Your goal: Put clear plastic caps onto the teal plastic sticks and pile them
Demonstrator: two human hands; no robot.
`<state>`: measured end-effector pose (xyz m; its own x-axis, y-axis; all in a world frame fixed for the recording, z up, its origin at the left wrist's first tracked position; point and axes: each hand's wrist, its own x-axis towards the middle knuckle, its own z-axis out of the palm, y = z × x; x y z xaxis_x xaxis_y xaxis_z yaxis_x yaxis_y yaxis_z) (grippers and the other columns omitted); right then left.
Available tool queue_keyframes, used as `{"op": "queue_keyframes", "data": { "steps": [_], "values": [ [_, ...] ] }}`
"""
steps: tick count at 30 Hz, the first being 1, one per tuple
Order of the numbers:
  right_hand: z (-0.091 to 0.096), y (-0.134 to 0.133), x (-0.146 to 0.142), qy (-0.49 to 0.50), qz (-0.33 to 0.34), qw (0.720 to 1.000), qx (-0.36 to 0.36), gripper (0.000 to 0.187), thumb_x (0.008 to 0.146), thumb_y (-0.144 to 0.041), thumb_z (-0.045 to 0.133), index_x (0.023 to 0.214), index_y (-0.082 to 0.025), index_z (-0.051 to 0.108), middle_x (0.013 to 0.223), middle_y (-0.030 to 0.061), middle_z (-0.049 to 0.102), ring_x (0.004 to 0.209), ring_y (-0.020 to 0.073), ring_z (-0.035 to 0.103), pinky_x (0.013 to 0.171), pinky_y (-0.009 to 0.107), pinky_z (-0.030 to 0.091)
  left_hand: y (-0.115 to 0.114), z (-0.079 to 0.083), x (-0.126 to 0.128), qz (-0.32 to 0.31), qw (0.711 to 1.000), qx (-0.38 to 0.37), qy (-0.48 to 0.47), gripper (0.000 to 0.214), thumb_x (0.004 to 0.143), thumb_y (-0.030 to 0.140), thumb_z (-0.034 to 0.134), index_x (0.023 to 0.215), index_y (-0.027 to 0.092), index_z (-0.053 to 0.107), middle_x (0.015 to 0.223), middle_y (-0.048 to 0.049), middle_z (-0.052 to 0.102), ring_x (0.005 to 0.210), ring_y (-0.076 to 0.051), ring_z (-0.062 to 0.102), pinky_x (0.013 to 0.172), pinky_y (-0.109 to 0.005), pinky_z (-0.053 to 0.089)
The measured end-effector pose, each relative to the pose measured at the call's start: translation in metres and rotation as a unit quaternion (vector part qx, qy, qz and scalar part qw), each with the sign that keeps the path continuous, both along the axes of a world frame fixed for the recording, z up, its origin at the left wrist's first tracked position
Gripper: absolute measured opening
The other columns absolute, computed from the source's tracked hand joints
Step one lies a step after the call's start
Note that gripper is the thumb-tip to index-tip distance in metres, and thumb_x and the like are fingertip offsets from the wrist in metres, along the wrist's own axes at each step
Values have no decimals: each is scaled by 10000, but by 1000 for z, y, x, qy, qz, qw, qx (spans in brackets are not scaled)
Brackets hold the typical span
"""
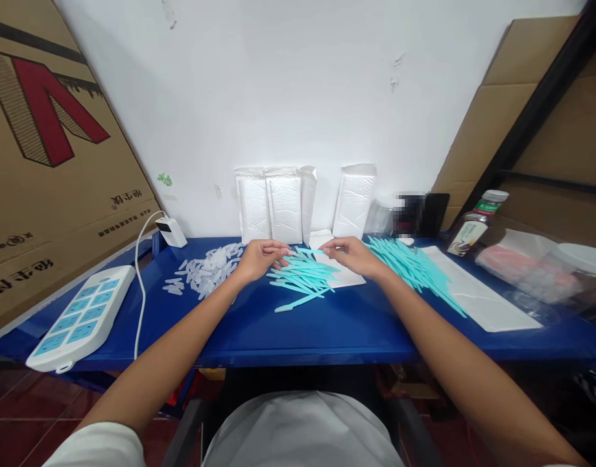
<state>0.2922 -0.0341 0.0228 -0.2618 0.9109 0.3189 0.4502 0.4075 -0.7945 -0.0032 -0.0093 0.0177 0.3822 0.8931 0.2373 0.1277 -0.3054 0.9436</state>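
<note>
My right hand (353,255) pinches one end of a thin turquoise eyebrow razor (311,251), which points left toward my other hand. My left hand (262,259) is closed in a pinch on what looks like a small translucent cap, mostly hidden by the fingertips. Below and between both hands lies a pile of turquoise razors (302,275), one of them lying apart at the front. Left of my left hand is a heap of translucent caps (210,271). A larger pile of turquoise razors (409,263) lies beyond my right wrist, partly on a white sheet (492,301).
White padded packs (285,206) lean against the wall, with another pack (355,201) to the right. A power strip (83,318) and a white cable (140,292) lie at the left of the blue table (327,337). A bottle (477,224) and plastic bags (526,266) stand at right.
</note>
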Motion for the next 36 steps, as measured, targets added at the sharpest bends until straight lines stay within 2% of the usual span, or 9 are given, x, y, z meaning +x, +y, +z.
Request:
{"op": "queue_keyframes", "data": {
  "steps": [5, 9, 19, 26, 29, 32, 34, 36],
  "values": [
    [4, -4, -3, 13, 6, 999, 30, 392, 900, -560, 703, 1003, -210, 848, 1088, 93, 816, 1028, 284, 739, 989, 446, 561, 0, 0, 2, 45, 998, 44, 1, 565, 794, 662, 814, 931, 114, 795, 934, -158, 813, 710, -221, 749, 564, -292, 573],
    [3, -4, -4, 28, 25, 998, 46, 379, 903, -561, 721, 1024, -226, 852, 1131, 80, 817, 1101, 296, 737, 1059, 454, 533, -2, -1, 6, 81, 996, 39, -26, 567, 751, 661, 850, 924, 122, 809, 857, -123, 807, 669, -195, 703, 550, -293, 567],
    [1, -8, -11, 23, 64, 996, 60, 395, 932, -549, 706, 1075, -211, 852, 1116, 85, 818, 1065, 287, 745, 994, 415, 558, -8, -7, 14, 67, 997, -1, -44, 518, 745, 641, 871, 880, 142, 829, 826, -99, 794, 630, -146, 643, 541, -254, 519],
    [-7, -9, -27, 39, 77, 994, 73, 365, 946, -518, 702, 1097, -220, 848, 1109, 83, 814, 1039, 256, 739, 930, 371, 553, -12, -8, 22, 63, 998, 21, -18, 541, 776, 668, 825, 843, 131, 808, 783, -96, 781, 587, -146, 607, 544, -270, 499],
    [-13, -5, -27, 1, 56, 995, 85, 334, 948, -495, 706, 1062, -216, 849, 1034, 71, 824, 920, 234, 738, 819, 339, 540, -8, -7, 17, 77, 991, 95, 54, 515, 862, 662, 747, 863, 151, 813, 809, -91, 788, 672, -193, 662, 632, -315, 534],
    [-16, -4, -27, -27, 39, 994, 103, 306, 964, -468, 691, 1043, -216, 846, 997, 60, 828, 889, 222, 736, 813, 330, 527, -7, -3, 10, 103, 957, 226, 151, 470, 951, 629, 660, 949, 188, 824, 939, -89, 800, 896, -255, 706, 847, -393, 556],
    [-17, -5, -29, -33, 54, 994, 95, 314, 984, -461, 666, 1081, -216, 836, 1051, 61, 827, 949, 228, 742, 837, 328, 533, -10, 0, 6, 93, 931, 293, 199, 494, 949, 653, 653, 1110, 212, 806, 1117, -99, 782, 1097, -296, 675, 1012, -452, 517],
    [-18, -6, -31, -37, 87, 993, 76, 347, 1013, -471, 620, 1147, -221, 820, 1140, 63, 817, 1025, 235, 741, 857, 328, 544, -15, 0, 5, 43, 916, 315, 245, 712, 866, 732, 711, 1381, 241, 696, 1378, -122, 686, 1317, -342, 574, 1141, -504, 446]
  ]
}}
